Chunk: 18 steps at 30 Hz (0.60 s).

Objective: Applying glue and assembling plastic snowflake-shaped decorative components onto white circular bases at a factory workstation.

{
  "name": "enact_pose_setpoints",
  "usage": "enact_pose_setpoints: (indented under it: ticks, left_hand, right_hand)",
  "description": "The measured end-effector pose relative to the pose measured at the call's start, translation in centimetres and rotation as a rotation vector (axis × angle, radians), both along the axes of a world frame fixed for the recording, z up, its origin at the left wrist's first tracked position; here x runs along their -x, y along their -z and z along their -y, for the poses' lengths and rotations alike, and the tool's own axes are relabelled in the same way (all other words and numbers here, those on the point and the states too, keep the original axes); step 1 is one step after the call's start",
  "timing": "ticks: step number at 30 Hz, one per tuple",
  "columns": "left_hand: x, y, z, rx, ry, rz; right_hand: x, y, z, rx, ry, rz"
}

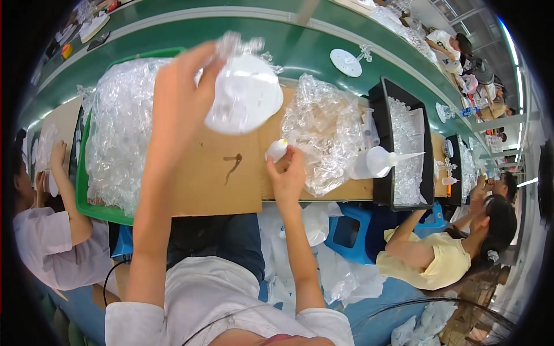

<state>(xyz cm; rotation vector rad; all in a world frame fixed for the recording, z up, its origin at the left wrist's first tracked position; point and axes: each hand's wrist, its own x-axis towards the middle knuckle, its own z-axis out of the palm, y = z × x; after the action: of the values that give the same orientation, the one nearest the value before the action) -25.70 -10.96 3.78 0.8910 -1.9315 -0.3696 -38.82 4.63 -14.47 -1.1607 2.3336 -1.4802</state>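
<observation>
My left hand [183, 86] is raised over the far left part of the cardboard, blurred by motion. Its fingers are closed on a clear plastic piece [245, 44], whose exact shape is smeared. Beneath and beside it are white round discs [242, 98], overlapping one another; whether the piece touches them I cannot tell. In my right hand [288, 176], a small white squeeze bottle [277, 150] with a yellow tip is pinched between thumb and fingers, tilted above the cardboard [216, 190]. A bag of clear plastic pieces [323, 124] lies just right of that hand.
A green crate [83, 199] holding a clear plastic bag [124, 132] stands left. On the right are a white bottle with a long nozzle [375, 162] and a black bin [428, 167] of clear pieces. Another white disc [345, 62] lies farther back. People sit on both sides.
</observation>
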Motion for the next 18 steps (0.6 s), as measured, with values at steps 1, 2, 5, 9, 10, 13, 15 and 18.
enact_pose_setpoints:
  ticks: [1,2,5,9,10,13,15,18]
  left_hand:
    - [1.2,-1.5,1.6,0.032,0.010,0.006]
    - [2.5,-2.9,3.5,0.063,0.017,0.014]
    - [6.7,-5.5,11.6,0.259,0.160,-0.008]
    - [12.5,-2.4,22.8,0.027,0.295,0.190]
    - [14.4,-1.2,23.6,-0.039,0.339,0.285]
    - [16.6,4.5,28.0,0.020,0.285,0.283]
    - [17.5,7.3,30.5,-0.034,0.252,0.498]
    - [17.1,10.8,34.5,-0.203,0.208,0.543]
  right_hand:
    - [0.2,-0.2,0.0,-0.041,0.006,-0.026]
    - [0.4,-0.6,-0.1,-0.035,0.011,-0.032]
    - [0.0,-2.2,-0.3,-0.015,-0.030,-0.046]
    - [0.6,-2.9,-2.6,-0.078,-0.107,-0.079]
    - [1.3,-2.8,-3.6,-0.142,-0.116,-0.121]
    - [0.5,-7.8,-4.7,-0.247,-0.193,-0.049]
    - [1.9,-12.2,-4.6,-0.276,-0.233,0.189]
    - [10.9,-16.5,2.8,-0.209,-0.013,-0.568]
